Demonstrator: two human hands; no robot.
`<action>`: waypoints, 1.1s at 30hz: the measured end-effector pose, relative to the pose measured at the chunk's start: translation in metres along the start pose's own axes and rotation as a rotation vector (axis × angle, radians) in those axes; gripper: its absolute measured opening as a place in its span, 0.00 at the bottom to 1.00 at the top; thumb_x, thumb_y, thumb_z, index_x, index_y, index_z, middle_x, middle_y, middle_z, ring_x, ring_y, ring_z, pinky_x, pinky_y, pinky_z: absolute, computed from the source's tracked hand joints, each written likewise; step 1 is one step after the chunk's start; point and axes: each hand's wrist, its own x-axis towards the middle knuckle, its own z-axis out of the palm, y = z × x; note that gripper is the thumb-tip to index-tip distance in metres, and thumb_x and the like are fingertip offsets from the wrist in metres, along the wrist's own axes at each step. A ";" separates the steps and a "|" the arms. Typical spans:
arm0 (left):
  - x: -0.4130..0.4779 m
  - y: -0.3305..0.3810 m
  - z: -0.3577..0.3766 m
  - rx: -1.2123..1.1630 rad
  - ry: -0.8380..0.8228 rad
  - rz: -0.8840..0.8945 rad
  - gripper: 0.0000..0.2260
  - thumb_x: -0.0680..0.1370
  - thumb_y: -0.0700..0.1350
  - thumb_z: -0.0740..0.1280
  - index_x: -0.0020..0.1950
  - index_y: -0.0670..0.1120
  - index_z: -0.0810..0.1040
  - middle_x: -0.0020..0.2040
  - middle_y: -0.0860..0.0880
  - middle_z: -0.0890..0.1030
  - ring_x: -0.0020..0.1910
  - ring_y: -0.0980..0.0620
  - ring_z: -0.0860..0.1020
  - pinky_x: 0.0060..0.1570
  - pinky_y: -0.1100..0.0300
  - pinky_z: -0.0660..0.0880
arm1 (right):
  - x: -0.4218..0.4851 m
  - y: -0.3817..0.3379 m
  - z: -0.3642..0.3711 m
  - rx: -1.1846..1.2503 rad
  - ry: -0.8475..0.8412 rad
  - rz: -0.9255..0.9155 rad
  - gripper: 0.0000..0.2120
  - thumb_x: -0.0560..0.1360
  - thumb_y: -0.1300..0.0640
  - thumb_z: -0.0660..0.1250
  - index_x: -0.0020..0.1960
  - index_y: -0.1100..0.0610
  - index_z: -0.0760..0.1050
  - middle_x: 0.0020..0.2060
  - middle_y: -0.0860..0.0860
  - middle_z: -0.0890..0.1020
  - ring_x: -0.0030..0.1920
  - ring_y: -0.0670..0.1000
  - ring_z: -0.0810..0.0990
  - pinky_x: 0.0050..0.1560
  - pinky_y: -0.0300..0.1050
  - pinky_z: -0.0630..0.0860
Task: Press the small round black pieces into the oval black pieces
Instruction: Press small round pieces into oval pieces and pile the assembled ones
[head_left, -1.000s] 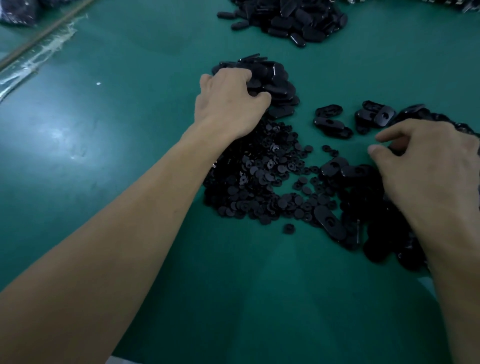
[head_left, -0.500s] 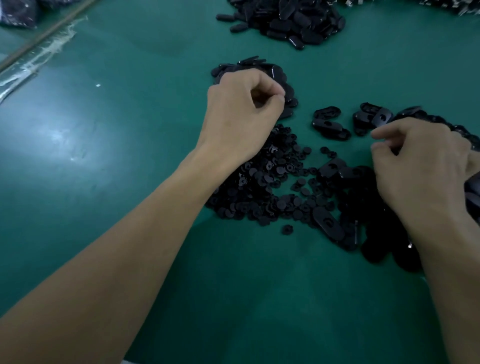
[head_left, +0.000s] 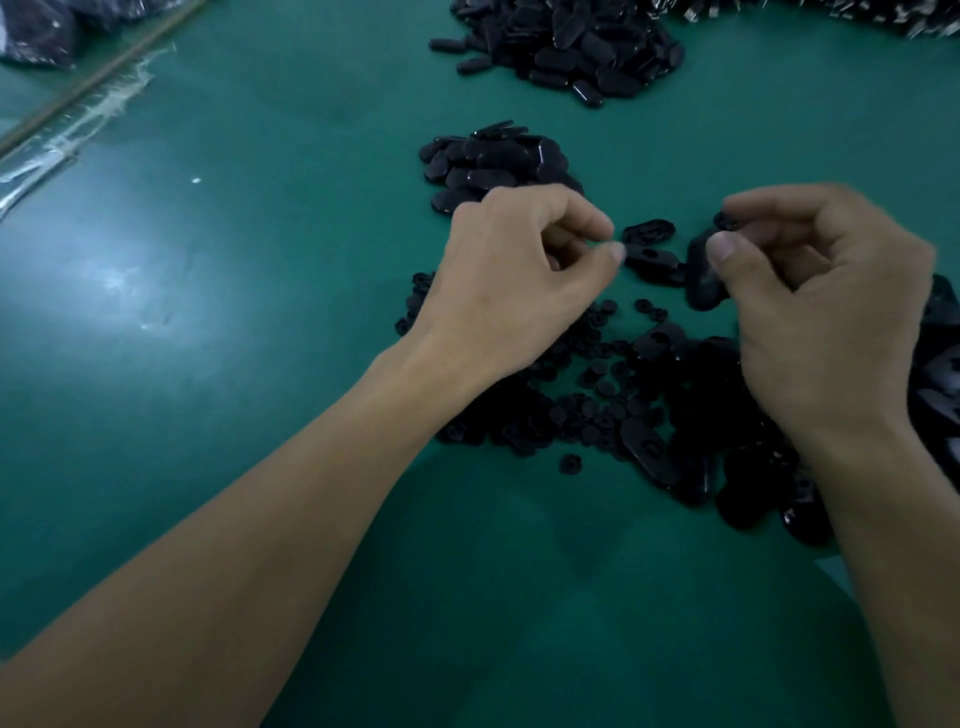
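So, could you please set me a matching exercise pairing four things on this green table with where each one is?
Things:
1. single oval black plastic piece
2. heap of small round black pieces
3. crumpled clear plastic film
4. glossy pile of oval black pieces

Places:
A. near the green table's far left edge
B. gripped by the right hand
C. on the table between the two wrists
D. just beyond the left hand

Pairs: 1-B, 2-C, 3-A, 4-D.
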 end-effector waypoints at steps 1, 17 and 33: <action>-0.001 0.001 0.001 -0.004 -0.017 0.015 0.05 0.76 0.48 0.75 0.49 0.49 0.86 0.37 0.57 0.83 0.35 0.60 0.81 0.40 0.65 0.78 | 0.000 -0.001 0.002 0.077 -0.018 0.019 0.10 0.77 0.58 0.71 0.51 0.42 0.78 0.41 0.40 0.81 0.44 0.43 0.82 0.49 0.37 0.78; -0.003 0.004 0.001 -0.101 -0.143 0.051 0.06 0.74 0.42 0.77 0.47 0.52 0.84 0.38 0.58 0.84 0.38 0.63 0.82 0.42 0.70 0.76 | -0.007 -0.009 0.016 0.424 -0.152 0.160 0.12 0.76 0.62 0.70 0.53 0.47 0.81 0.41 0.41 0.81 0.47 0.44 0.80 0.57 0.45 0.79; -0.002 0.002 0.001 -0.110 -0.060 0.095 0.04 0.78 0.40 0.72 0.50 0.48 0.85 0.41 0.54 0.85 0.41 0.57 0.83 0.47 0.57 0.81 | -0.011 -0.009 0.015 0.228 -0.107 0.097 0.07 0.76 0.57 0.73 0.47 0.45 0.80 0.39 0.42 0.85 0.41 0.44 0.84 0.47 0.39 0.79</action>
